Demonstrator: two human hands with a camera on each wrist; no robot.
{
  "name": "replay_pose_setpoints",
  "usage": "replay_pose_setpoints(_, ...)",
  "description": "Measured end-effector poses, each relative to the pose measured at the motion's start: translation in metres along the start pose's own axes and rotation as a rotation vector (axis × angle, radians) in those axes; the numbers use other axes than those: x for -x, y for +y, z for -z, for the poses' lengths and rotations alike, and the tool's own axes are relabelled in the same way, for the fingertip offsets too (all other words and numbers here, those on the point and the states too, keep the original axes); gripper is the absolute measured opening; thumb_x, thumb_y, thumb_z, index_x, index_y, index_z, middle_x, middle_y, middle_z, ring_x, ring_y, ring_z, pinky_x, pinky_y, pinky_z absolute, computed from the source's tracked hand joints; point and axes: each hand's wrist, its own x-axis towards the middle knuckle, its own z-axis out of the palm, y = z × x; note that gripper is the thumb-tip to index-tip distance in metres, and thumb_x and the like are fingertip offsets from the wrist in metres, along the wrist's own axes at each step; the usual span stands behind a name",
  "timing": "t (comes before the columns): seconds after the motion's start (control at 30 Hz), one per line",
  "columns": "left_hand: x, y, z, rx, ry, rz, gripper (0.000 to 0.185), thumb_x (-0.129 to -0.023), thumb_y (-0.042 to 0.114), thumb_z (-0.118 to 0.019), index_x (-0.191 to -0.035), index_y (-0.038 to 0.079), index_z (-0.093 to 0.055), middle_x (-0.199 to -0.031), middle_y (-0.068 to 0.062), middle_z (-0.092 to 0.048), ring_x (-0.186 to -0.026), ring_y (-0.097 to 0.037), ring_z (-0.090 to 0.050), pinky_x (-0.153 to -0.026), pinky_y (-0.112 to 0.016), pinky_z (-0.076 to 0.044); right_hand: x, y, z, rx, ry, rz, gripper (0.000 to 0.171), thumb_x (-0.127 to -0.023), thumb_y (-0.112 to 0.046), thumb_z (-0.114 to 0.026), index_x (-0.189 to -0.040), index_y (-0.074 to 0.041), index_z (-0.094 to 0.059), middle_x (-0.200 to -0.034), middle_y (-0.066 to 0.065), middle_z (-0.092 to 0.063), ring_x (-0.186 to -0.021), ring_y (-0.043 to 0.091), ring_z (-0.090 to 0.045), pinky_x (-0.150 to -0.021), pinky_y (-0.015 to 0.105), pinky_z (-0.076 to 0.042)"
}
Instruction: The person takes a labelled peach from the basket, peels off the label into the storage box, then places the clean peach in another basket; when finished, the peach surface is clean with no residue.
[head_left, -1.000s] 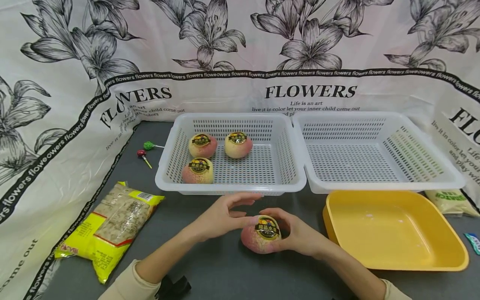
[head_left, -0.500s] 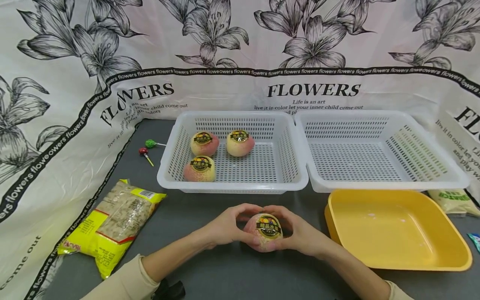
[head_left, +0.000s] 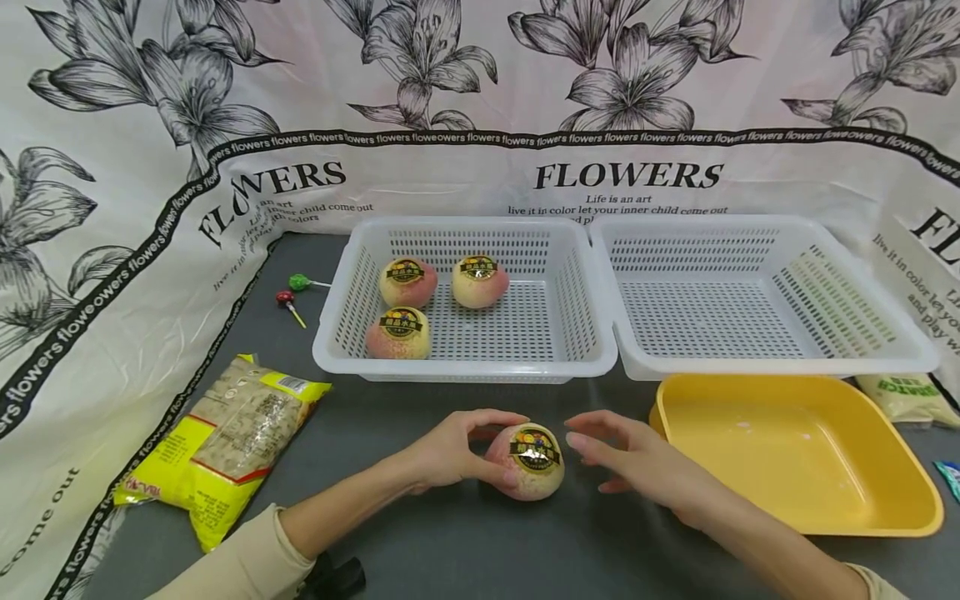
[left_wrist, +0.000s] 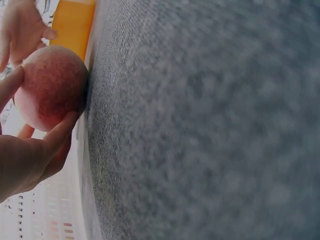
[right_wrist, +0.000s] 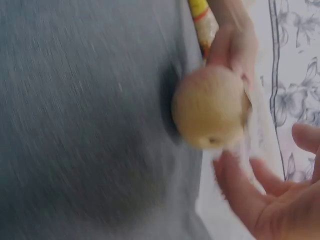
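A pink and cream peach [head_left: 528,483] with a black and gold label on its upper side is at the front middle of the grey table. My left hand [head_left: 457,454] grips it from the left, thumb at the front and fingers behind; the left wrist view shows this peach [left_wrist: 52,87] between thumb and fingers. To its right, my right hand [head_left: 645,462] is apart from the peach, fingers loosely bent and holding nothing. In the head view, three similar peaches, one of them the front peach [head_left: 397,337], lie in the left white basket [head_left: 465,368].
A second white basket [head_left: 772,367] stands right of the first. In front of it is a yellow basin [head_left: 802,467]. At left lie a yellow snack bag [head_left: 232,442], a green lollipop [head_left: 298,282] and a red lollipop [head_left: 285,297]. Another bag [head_left: 907,398] sits behind the basin.
My left hand has come down and taken hold of the peach. After both hands held it, my right hand has let go and drawn away to the right.
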Motion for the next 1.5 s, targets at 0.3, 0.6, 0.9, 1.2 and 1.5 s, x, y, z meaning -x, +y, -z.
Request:
replay_pose_setpoints(0.3, 0.000, 0.000, 0.002, -0.013, 0.006, 0.011, 0.061, -0.075, 0.005, -0.081, -0.131, 0.011, -0.058, -0.121, 0.000, -0.061, -0.114, -0.018, -0.053, -0.089, -0.029, -0.045, -0.034, -0.007, 0.025, -0.143, -0.197, -0.112, 0.057, -0.096, -0.039, -0.056, -0.129, 0.007, -0.052, -0.107, 0.013, -0.064, -0.089, 0.026, -0.067, -0.075, 0.037, -0.055)
replay_pose_setpoints(0.6, -0.001, 0.001, 0.002, -0.013, 0.006, 0.025, 0.061, -0.076, 0.005, -0.081, -0.131, 0.012, -0.058, -0.121, 0.000, -0.060, -0.113, -0.020, -0.052, -0.088, -0.031, -0.046, -0.047, -0.024, 0.023, -0.079, -0.238, -0.138, 0.048, -0.094, -0.037, -0.060, -0.120, 0.003, -0.060, -0.096, 0.011, -0.064, -0.083, 0.022, -0.066, -0.074, 0.035, -0.054)
replay_pose_setpoints(0.9, -0.002, 0.000, 0.002, 0.001, -0.012, 0.010, 0.060, -0.078, 0.005, -0.079, -0.133, 0.009, -0.056, -0.125, -0.003, -0.058, -0.118, -0.023, -0.050, -0.088, -0.030, -0.047, -0.047, -0.035, 0.019, 0.096, -0.209, -0.111, 0.042, -0.092, -0.038, -0.062, -0.113, -0.002, -0.066, -0.097, 0.009, -0.065, -0.087, 0.023, -0.064, -0.075, 0.037, -0.054)
replay_pose_setpoints(1.2, -0.002, 0.000, 0.001, 0.013, -0.020, 0.003, 0.059, -0.078, 0.004, -0.079, -0.132, 0.009, -0.056, -0.126, -0.002, -0.057, -0.118, -0.022, -0.050, -0.088, -0.030, -0.047, -0.050, -0.039, 0.018, 0.136, -0.228, -0.126, 0.035, -0.091, -0.036, -0.064, -0.106, -0.004, -0.068, -0.094, 0.009, -0.065, -0.080, 0.022, -0.065, -0.072, 0.035, -0.055)
replay_pose_setpoints(1.5, -0.002, -0.001, 0.001, 0.016, -0.017, 0.003, 0.060, -0.077, 0.003, -0.079, -0.132, 0.012, -0.057, -0.125, -0.001, -0.058, -0.118, -0.020, -0.050, -0.088, -0.030, -0.047, -0.048, -0.044, 0.015, 0.130, -0.253, -0.140, 0.026, -0.090, -0.025, -0.067, -0.103, -0.003, -0.069, -0.086, 0.008, -0.067, -0.065, 0.014, -0.061, -0.057, 0.021, -0.048)
